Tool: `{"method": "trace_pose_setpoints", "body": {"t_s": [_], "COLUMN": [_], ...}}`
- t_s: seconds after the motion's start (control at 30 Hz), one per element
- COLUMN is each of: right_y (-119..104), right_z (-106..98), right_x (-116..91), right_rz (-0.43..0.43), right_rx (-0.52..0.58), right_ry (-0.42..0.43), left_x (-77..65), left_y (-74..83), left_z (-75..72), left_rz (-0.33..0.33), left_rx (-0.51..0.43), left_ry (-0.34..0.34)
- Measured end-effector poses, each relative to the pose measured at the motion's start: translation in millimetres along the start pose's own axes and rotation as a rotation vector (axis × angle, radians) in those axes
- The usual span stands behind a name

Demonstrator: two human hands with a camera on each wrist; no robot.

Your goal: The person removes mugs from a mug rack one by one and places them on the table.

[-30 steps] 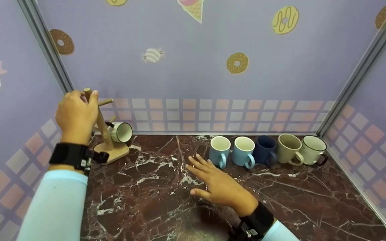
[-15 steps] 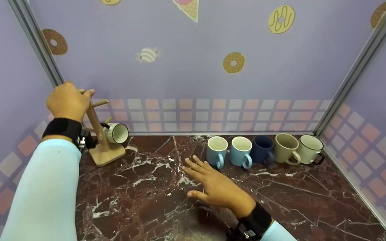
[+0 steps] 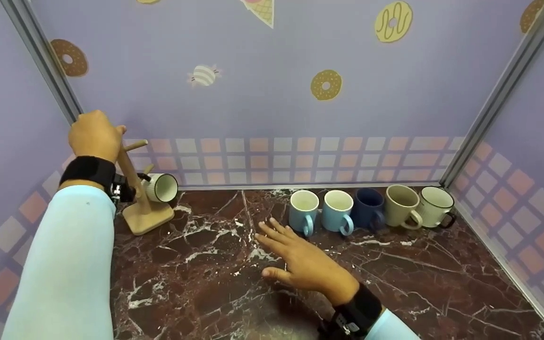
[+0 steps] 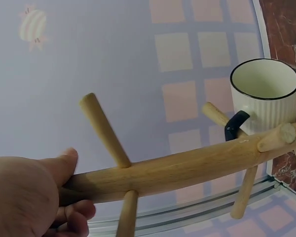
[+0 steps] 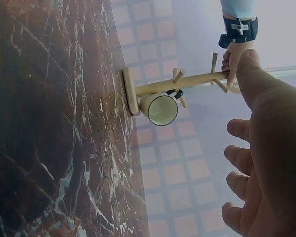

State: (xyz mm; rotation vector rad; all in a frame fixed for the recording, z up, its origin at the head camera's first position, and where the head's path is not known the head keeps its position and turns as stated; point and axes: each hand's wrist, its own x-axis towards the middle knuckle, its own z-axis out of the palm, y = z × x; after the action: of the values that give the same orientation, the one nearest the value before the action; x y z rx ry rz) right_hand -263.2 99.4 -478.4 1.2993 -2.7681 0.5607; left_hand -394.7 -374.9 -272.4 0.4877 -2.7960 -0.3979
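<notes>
My left hand (image 3: 95,137) grips the top of a wooden mug tree (image 3: 132,177) at the back left. In the left wrist view, the thumb and curled fingers wrap the post (image 4: 177,170) above its upper pegs. A white ribbed mug (image 4: 266,98) with a black rim hangs by its dark handle on a lower peg, its mouth tipped sideways. My right hand (image 3: 302,262) is held over the marble-patterned table, fingers spread and holding nothing. Nearest to it is a light blue mug (image 3: 303,212) in the row at the back.
Right of that mug stand a second light blue mug (image 3: 337,212), a navy mug (image 3: 368,210), a beige mug (image 3: 400,207) and a white mug (image 3: 435,208) with a black handle. Patterned panels (image 3: 253,104) wall in the table (image 3: 196,283) at the back and sides.
The left hand has turned over the post top, and the mug tree's base has shifted and rotated slightly. The right hand keeps its spread pose. The whole view has drifted a little.
</notes>
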Motion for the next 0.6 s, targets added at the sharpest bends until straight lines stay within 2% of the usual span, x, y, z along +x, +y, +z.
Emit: {"method": "trace_pose_setpoints", "body": {"t_s": [0.17,0.4,0.6], "right_y": [-1,-2,-3], "right_z": [2,3,3], "right_x": [0,-1,0], "right_rz": [-0.011,-0.011,-0.012], "right_rx": [0.009,0.015,0.018], "right_ry": [0.003,0.009,0.005], "left_x": [-3.9,-7.8,-9.8], "left_y": [-2.3,-4.2,-8.4], "left_z": [-0.4,-5.4,-12.4], "left_rz": [0.058,0.068,0.114], "left_rx": [-0.030,-0.009,0.022], "left_ry": [0.027,-0.001,-0.011]}}
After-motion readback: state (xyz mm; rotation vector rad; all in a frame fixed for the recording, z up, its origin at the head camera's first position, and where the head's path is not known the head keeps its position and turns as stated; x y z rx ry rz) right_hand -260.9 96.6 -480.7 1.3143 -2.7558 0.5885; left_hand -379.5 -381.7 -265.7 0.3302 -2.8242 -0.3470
